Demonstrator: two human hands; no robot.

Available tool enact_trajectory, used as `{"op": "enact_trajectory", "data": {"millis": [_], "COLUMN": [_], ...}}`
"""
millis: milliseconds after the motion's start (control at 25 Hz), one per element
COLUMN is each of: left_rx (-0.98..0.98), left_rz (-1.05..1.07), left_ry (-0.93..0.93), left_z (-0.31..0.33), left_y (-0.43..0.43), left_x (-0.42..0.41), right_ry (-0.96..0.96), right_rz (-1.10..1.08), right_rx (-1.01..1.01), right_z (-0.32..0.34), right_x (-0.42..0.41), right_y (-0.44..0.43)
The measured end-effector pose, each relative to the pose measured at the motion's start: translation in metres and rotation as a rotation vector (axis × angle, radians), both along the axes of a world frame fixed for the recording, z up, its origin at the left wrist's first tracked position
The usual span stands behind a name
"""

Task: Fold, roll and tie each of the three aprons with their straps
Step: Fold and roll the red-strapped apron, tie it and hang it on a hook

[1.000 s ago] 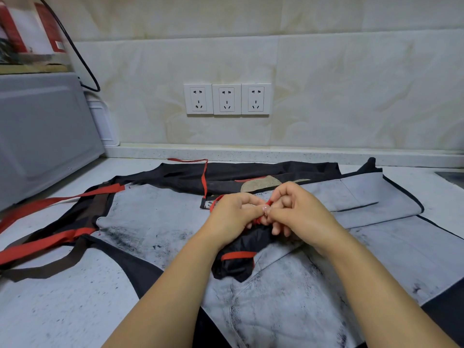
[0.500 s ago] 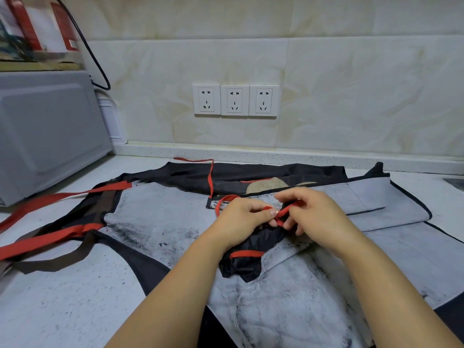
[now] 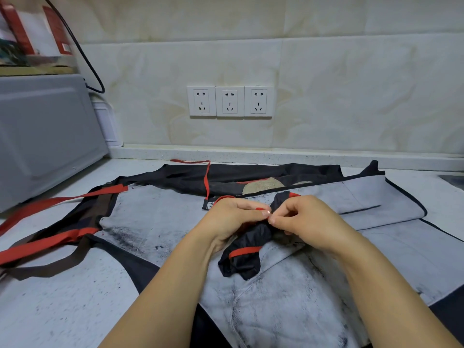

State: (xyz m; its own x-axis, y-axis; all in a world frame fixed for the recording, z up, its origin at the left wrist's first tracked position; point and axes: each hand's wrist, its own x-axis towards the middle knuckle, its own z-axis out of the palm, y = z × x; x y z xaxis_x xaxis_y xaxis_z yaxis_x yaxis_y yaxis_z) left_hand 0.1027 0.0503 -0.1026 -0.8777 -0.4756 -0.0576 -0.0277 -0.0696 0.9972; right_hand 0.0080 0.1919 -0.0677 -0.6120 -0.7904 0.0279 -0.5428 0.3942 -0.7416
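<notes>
Grey smudged apron [image 3: 288, 305] lies flat on the speckled counter [image 3: 62, 305], nearest the camera. On it sits a black rolled apron [image 3: 247, 254], soft and creased, ringed by a red strap [image 3: 244, 251], just below both hands. Left hand [image 3: 233, 219] and right hand [image 3: 308, 222] meet fingertip to fingertip, each pinched shut on the strap ends above the roll. Behind, a third black apron [image 3: 251, 175] lies spread along the wall, under three white sockets [image 3: 229, 101].

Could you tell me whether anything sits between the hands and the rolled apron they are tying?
Nothing visible does: the left hand and right hand already pinch the red strap directly on the rolled black apron.
</notes>
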Motion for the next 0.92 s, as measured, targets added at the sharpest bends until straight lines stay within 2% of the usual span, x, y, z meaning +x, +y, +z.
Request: {"op": "enact_trajectory", "data": {"millis": [80,160,280,400,520,640,720,920], "left_rx": [-0.045,-0.17,-0.348,-0.506,-0.7,-0.979,-1.089,-0.963], "left_rz": [0.008,0.028,0.041,0.078,0.171,0.273,0.303,0.32], "left_ry": [0.025,0.022,0.012,-0.009,-0.059,-0.098,-0.091,-0.088], "left_z": [0.001,0.002,0.006,0.008,0.007,0.007,0.006,-0.001], "left_y": [0.002,0.003,0.006,0.007,0.011,0.022,0.027,0.015], "left_x": [0.001,0.001,0.004,0.005,0.002,-0.003,-0.006,-0.009], "right_ry": [0.049,0.124,0.309,0.46,0.385,0.302,0.276,0.024], "right_rz": [0.006,-0.01,-0.081,0.046,0.096,0.059,0.013,-0.08], "right_rx": [0.037,0.041,-0.096,0.009,0.127,0.101,0.083,-0.068], "right_z": [-0.001,-0.001,-0.006,-0.014,-0.018,-0.019,-0.02,-0.023], "right_x": [-0.002,-0.003,-0.005,-0.01,-0.012,-0.009,-0.007,-0.012], "right_y": [0.0,-0.001,-0.006,-0.013,-0.012,-0.015,-0.019,-0.014]}}
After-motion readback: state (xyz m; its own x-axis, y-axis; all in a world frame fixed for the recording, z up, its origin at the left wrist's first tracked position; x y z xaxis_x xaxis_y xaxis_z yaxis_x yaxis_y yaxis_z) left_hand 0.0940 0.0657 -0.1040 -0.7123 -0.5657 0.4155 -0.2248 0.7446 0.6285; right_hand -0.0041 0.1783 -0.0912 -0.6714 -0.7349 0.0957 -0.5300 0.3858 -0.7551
